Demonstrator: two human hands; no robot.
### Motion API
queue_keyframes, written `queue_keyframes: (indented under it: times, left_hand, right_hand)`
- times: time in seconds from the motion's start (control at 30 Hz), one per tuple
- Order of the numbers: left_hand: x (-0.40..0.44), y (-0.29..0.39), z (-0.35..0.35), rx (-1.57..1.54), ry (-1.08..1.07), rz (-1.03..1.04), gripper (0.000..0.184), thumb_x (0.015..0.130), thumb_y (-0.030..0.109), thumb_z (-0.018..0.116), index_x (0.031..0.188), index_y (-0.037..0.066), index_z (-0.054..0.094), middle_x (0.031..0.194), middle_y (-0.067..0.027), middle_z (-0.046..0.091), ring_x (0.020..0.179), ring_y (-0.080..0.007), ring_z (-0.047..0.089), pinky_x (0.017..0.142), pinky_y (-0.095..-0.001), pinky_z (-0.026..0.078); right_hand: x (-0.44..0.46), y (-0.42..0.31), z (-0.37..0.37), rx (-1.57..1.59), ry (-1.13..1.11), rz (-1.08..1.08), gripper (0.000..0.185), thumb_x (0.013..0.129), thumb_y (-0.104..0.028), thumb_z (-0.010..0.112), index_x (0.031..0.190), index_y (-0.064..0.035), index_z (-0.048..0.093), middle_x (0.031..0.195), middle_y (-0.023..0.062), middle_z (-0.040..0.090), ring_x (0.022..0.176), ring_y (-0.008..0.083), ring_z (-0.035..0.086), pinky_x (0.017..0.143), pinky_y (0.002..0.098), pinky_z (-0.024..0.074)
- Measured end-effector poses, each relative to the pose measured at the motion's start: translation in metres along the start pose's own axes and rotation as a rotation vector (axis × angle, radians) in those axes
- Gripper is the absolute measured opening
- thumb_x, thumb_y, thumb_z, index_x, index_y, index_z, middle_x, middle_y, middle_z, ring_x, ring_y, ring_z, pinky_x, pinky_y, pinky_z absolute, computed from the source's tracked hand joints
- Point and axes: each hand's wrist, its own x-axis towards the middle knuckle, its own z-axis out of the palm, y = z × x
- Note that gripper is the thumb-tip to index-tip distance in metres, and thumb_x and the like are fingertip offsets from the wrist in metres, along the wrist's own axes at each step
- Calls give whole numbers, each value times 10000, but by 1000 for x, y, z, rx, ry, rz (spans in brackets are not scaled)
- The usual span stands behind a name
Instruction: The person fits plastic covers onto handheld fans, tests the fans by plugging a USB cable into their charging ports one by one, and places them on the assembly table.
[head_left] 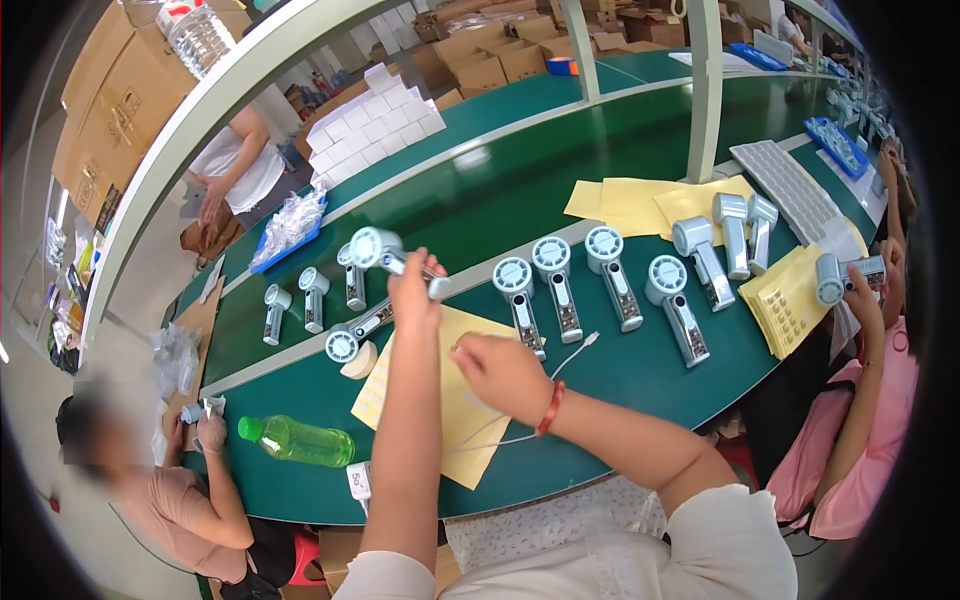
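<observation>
Raised over the bench, my left hand [416,290] is closed around the handle of a light-blue handheld fan [374,247], its round head pointing left. My right hand [503,376] is curled into a loose fist above a yellow sticker sheet [472,462]; whatever its fingers hold, if anything, is hidden. Another fan [343,345] lies by my left forearm, beside a cream-coloured curved piece [360,361]. A white charging cable [572,352] runs past my right hand. Several similar fans [558,285] lie in a row to the right.
On the left are a green bottle [296,441], a white charger [359,481] and a blue tray [290,228] of plastic bags. White boxes [375,125] are stacked behind. A frame post [704,95] rises at the back. Co-workers sit at both sides; the right one's hand [866,300] holds a fan.
</observation>
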Motion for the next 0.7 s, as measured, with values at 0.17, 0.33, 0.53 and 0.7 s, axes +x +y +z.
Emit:
queue_keyframes:
  times: [0.17,0.33,0.53,0.7]
  left_hand:
    - [63,-2,-18,497,96,50,277,810,232,703,864,-11,581,717,-69,584,622,-173,576,586,-296,491]
    - [119,-19,-30,1152,264,347,422,766,373,725,894,-23,652,804,-154,680,740,-300,657,710,-394,498]
    - [135,-47,-54,1423,319,411,393,781,367,703,924,2,677,891,-204,679,856,-372,652,773,-418,495]
    - [141,-56,-66,1429,382,611,445,825,343,665,1048,-38,604,1015,-225,623,992,-378,587,874,-409,454]
  right_hand:
    - [8,7,-18,-703,-57,78,296,820,-322,652,908,-71,523,882,81,505,830,242,532,697,345,452]
    - [10,28,-17,-826,-174,279,306,777,-233,679,964,-71,500,953,73,487,796,219,575,613,328,476]
    - [13,45,-16,-449,-22,273,260,768,-68,622,975,-31,470,952,148,494,721,305,613,575,380,515]
    - [23,45,-19,-93,104,341,296,767,-69,643,942,-6,414,837,156,473,657,309,573,572,374,481]
